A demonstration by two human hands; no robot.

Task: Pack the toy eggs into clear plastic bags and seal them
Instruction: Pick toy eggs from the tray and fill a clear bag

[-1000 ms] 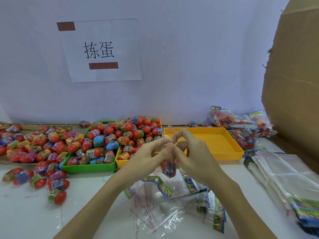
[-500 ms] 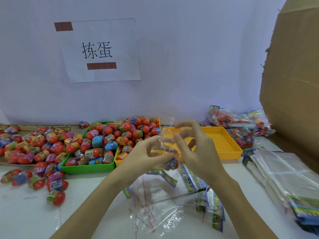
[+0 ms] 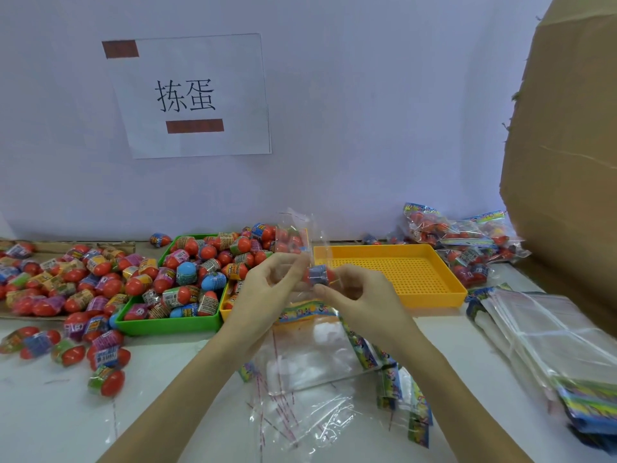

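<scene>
A small clear plastic bag point(image 3: 295, 228) stands up between my hands above the table, with one red toy egg with a blue wrapper point(image 3: 317, 275) inside it. My left hand point(image 3: 267, 289) pinches the bag's left side with thumb and fingers. My right hand point(image 3: 359, 294) pinches the bag around the egg from the right. Loose red eggs point(image 3: 197, 262) fill a green tray point(image 3: 167, 324) and spread over the table at left point(image 3: 66, 282). Empty clear bags point(image 3: 307, 359) with coloured headers lie on the table under my hands.
An empty yellow perforated tray point(image 3: 394, 272) sits right of centre. Filled sealed bags point(image 3: 467, 242) are piled at the back right. A stack of unused bags point(image 3: 547, 332) lies at the right edge beside a tall cardboard box point(image 3: 567, 162). A paper sign point(image 3: 188, 95) hangs on the wall.
My hands have drawn slightly apart and the bag's open top now stands upright above them. The egg inside sits higher, between my fingertips.
</scene>
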